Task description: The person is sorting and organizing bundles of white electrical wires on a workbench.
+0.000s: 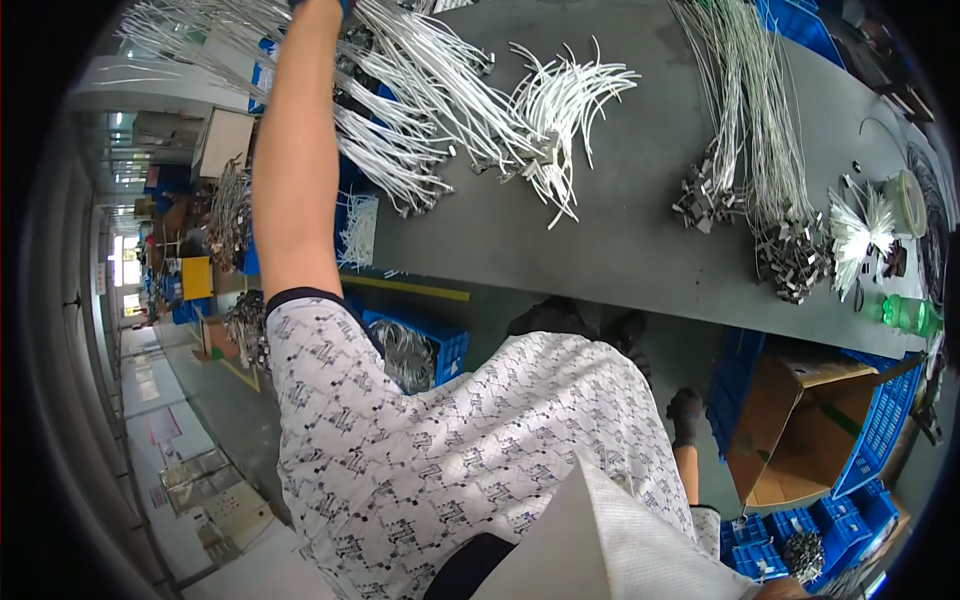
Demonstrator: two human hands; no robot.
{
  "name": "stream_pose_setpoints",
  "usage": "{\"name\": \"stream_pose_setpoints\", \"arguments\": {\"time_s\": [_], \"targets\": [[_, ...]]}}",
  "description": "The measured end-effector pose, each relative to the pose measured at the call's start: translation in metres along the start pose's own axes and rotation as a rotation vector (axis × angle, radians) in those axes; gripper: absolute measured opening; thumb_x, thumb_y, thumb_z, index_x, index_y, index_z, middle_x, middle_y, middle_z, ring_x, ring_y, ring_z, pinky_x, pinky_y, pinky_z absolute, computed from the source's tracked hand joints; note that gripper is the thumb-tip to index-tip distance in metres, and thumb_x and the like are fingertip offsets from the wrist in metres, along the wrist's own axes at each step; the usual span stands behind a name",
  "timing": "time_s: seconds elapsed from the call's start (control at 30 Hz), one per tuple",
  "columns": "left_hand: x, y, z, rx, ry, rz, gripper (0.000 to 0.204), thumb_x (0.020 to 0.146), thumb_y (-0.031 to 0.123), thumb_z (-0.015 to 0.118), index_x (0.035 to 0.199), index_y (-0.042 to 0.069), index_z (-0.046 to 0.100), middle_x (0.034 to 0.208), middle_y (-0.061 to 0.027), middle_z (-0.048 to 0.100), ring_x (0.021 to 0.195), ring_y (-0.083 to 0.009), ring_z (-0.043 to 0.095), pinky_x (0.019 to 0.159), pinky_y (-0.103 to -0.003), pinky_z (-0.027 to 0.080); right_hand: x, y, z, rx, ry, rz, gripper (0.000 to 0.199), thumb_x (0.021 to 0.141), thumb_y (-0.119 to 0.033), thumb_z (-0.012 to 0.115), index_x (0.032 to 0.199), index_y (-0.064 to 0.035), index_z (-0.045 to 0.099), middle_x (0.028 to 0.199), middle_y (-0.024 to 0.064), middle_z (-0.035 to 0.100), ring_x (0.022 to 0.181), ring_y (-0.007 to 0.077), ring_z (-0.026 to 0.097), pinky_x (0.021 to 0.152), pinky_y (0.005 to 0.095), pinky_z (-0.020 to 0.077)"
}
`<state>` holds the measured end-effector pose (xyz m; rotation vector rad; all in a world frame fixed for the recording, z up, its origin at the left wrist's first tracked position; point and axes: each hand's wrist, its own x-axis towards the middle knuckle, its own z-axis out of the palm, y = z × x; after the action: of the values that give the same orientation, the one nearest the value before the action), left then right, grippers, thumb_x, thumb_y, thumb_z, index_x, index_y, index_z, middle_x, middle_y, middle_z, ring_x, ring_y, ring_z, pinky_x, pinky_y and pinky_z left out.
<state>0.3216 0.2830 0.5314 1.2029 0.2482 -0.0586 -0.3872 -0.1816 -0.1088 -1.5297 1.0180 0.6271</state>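
The left arm [292, 170] is stretched up and away across the grey desk [620, 230], the bare forearm running to the top edge of the view, where the left hand [318, 6] is cut off by the frame. Whether its fingers are open or closed cannot be told, since only the wrist region is seen. The hand is placed at the far end of a large spread of white cable bundles [420, 90], which are laid fanned out across the upper left part of the desk, their metal end fittings pointing toward the near edge. Just beside them, a smaller bunch of curved white cables [565, 110] is laid on the desk.

The right hand [684, 415] is held low, beside the body and below the desk edge, covered by a dark glove; its fingers appear loosely curled with nothing seen in them.

Well apart to the right, two long bundles of thin grey wires with metal clips [760, 160] are laid on the desk. A green plastic bottle [910, 314] is seen near the right end. Under the desk, an open cardboard box [800, 420] and blue plastic crates [880, 420] are placed.
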Motion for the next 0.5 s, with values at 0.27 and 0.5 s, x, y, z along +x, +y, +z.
{"name": "stream_pose_setpoints", "arguments": {"time_s": [0.27,0.5], "targets": [[0.179,-0.091,-0.198,1.247,0.672,0.763,0.072,0.071,0.063,0.071,0.097,-0.004,0.070,0.100,-0.0243,0.069,0.099,-0.0425,0.065,0.084,-0.047,0.050,-0.056,-0.082,0.083,0.342,0.151,0.125,0.016,0.089,-0.013,0.048,0.091,-0.0032,0.061,0.056,0.0046,0.047,0.041,0.0179,0.047,0.038,0.0344,0.0378],[0.142,-0.186,-0.203,1.474,0.778,1.040,0.055,0.078,0.052,0.071,0.088,-0.002,0.066,0.082,-0.0190,0.068,0.079,-0.0412,0.063,0.073,-0.049,0.049,-0.090,-0.159,0.121,0.197,0.191,0.078,0.024,0.091,-0.018,0.053,0.105,-0.0005,0.062,0.070,0.0066,0.056,0.050,0.0155,0.055,0.044,0.0296,0.0431]]}}
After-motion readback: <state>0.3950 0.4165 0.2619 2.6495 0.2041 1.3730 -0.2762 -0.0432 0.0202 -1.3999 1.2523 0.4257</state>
